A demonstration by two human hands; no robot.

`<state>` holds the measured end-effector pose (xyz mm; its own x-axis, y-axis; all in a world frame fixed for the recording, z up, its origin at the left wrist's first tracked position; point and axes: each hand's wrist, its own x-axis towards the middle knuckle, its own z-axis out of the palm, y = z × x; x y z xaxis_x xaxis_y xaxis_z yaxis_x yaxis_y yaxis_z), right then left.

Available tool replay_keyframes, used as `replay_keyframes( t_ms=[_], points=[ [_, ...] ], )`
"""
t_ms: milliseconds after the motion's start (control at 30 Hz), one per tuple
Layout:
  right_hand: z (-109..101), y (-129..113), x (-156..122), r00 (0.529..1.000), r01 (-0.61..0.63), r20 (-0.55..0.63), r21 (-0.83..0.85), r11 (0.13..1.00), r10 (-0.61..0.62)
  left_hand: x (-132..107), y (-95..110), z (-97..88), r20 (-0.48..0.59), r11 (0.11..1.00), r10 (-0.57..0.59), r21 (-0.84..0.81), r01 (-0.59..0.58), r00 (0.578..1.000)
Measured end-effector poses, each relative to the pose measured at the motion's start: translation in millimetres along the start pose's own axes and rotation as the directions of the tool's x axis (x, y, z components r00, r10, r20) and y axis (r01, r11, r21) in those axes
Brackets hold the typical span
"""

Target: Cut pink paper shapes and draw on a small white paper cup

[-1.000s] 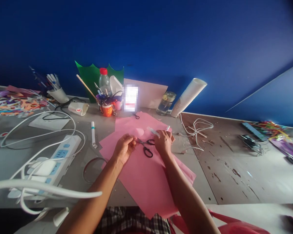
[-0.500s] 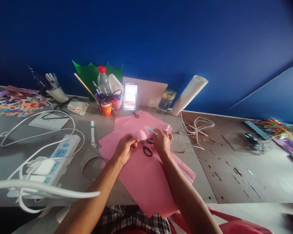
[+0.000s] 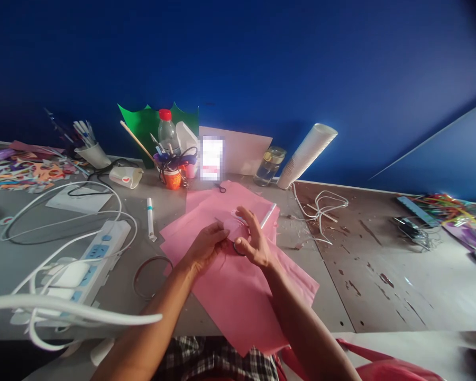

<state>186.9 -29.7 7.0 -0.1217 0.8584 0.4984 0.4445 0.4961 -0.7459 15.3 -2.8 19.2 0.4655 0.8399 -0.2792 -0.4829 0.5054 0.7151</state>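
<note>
Large pink paper sheets point(image 3: 238, 296) lie on the grey table in front of me. My left hand point(image 3: 204, 244) is closed, pinching a small rounded pink paper piece point(image 3: 235, 227) above the sheets. My right hand point(image 3: 252, 239) is open, its fingers stretched out and lying against that piece from the right. A black handle loop of the scissors point(image 3: 235, 249) peeks out between the two hands; the rest is hidden. A white tube point(image 3: 268, 215) lies on the pink sheet just right of my right hand.
A white power strip point(image 3: 91, 259) with plugs and looping white cables fills the left. At the back stand a water bottle point(image 3: 167, 132), an orange pot point(image 3: 173, 180), a glass jar point(image 3: 269, 166) and a leaning cup stack point(image 3: 307, 156). A white pen point(image 3: 150, 217) lies left of the sheets.
My right hand has let go of the white tube, which now lies on the sheet, and has spread its fingers over the small pink piece. My left hand has raised that piece slightly.
</note>
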Motion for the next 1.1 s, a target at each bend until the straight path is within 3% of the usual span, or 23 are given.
replay_keyframes(
  t_ms=[133,267,500,700,767,800,867,933,967,1100],
  points=[
    [4,-3,0,0.997,0.032,0.065,0.006,0.999,-0.032,-5,2,3.7,0.080,0.998,-0.052,-0.022,0.054,0.995],
    [3,-7,1,0.998,-0.009,0.065,0.026,1.000,0.007,-7,5,5.6,0.078,0.998,-0.055,-0.038,0.058,0.995],
    [-1,-16,3,0.990,-0.053,0.130,0.007,0.999,0.052,-5,4,4.0,0.007,0.999,-0.034,-0.026,0.034,0.999],
    [-1,-15,5,0.972,-0.232,0.063,0.144,0.962,0.225,-6,7,6.3,-0.093,1.000,-0.003,-0.024,0.000,0.996],
    [1,-16,7,0.929,-0.350,0.021,0.366,0.862,0.368,-5,9,5.8,-0.122,0.999,0.029,-0.019,-0.032,0.992],
    [2,-15,8,0.891,-0.399,0.021,0.516,0.758,0.454,-4,10,5.0,-0.134,0.999,0.049,-0.017,-0.052,0.990],
    [2,-15,11,0.800,-0.434,0.100,0.776,0.457,0.592,-2,11,2.8,-0.148,0.996,0.087,-0.015,-0.091,0.985],
    [1,-13,13,0.738,-0.431,0.230,0.884,0.181,0.635,-1,11,0.6,-0.148,0.993,0.116,-0.006,-0.119,0.982],
    [1,-13,13,0.720,-0.435,0.286,0.896,0.090,0.633,-1,9,-0.2,-0.151,0.991,0.130,0.011,-0.130,0.980],
    [-1,-12,13,0.678,-0.457,0.405,0.886,-0.080,0.614,0,3,0.4,-0.192,0.967,0.222,0.172,-0.190,0.956]
  ],
)
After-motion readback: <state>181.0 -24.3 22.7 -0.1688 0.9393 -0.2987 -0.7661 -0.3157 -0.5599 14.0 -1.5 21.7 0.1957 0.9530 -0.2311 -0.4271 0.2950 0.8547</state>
